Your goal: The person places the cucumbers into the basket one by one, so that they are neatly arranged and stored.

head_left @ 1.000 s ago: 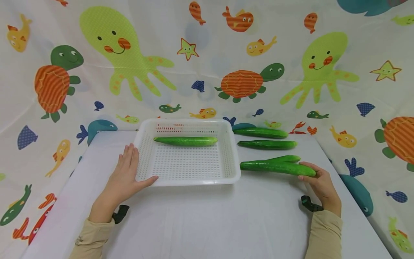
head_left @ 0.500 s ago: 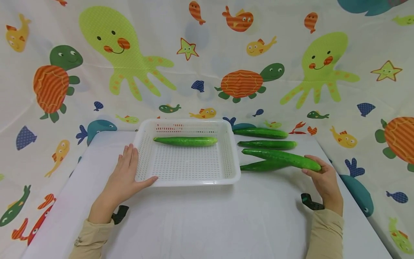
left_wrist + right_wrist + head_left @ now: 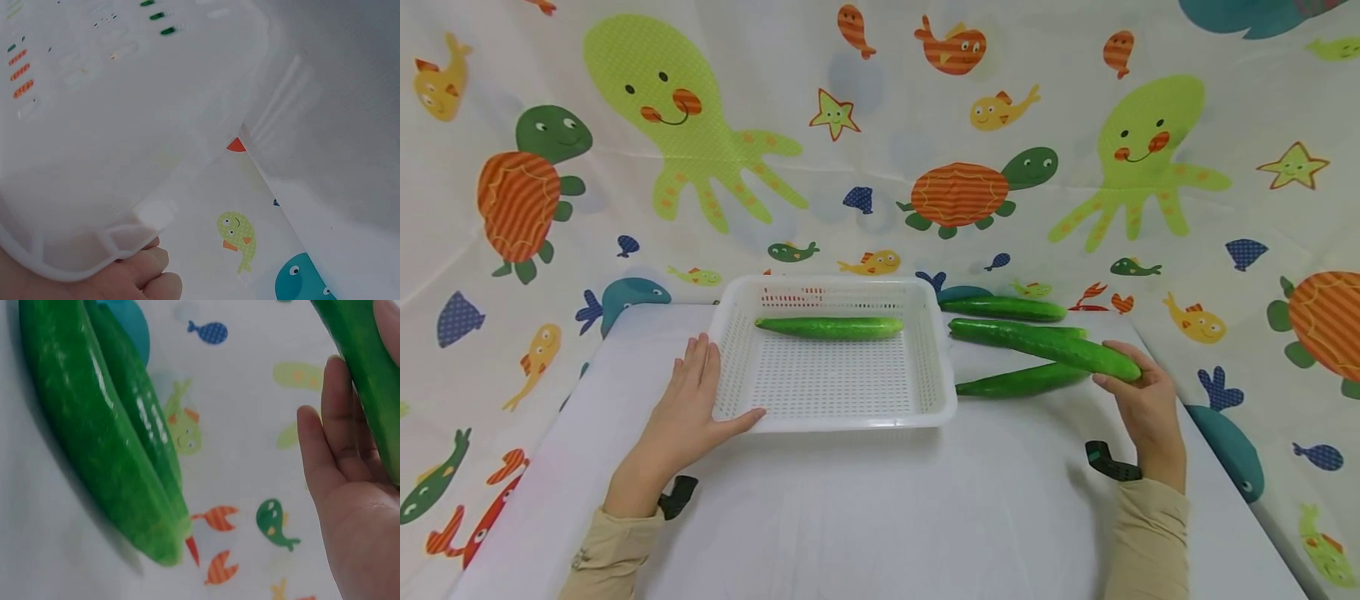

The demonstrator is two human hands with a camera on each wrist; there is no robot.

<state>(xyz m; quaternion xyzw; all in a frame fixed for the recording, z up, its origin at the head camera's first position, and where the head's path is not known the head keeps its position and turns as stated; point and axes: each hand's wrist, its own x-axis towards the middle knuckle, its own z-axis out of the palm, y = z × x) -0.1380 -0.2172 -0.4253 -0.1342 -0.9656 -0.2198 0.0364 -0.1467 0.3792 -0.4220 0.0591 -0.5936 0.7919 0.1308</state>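
Observation:
My right hand pinches a green cucumber by its right end, the thumb on the near side. The cucumber slants over the table, its far-left end overlapping another cucumber behind it. In the right wrist view the held cucumber runs past my fingers at the top right. My left hand rests against the left side of a white plastic basket, fingers straight along the wall and thumb at the front rim. In the left wrist view, fingertips show beside the basket's rim. One cucumber lies inside the basket.
Right of the basket, one cucumber lies at the back and another lies nearest the front. The one between, partly hidden under the held one, shows its end. A printed sea-animal cloth hangs behind the white table.
My right hand has lifted the cucumber away from the one beside it and moved it back, toward the middle cucumber. My left hand and the basket stay put.

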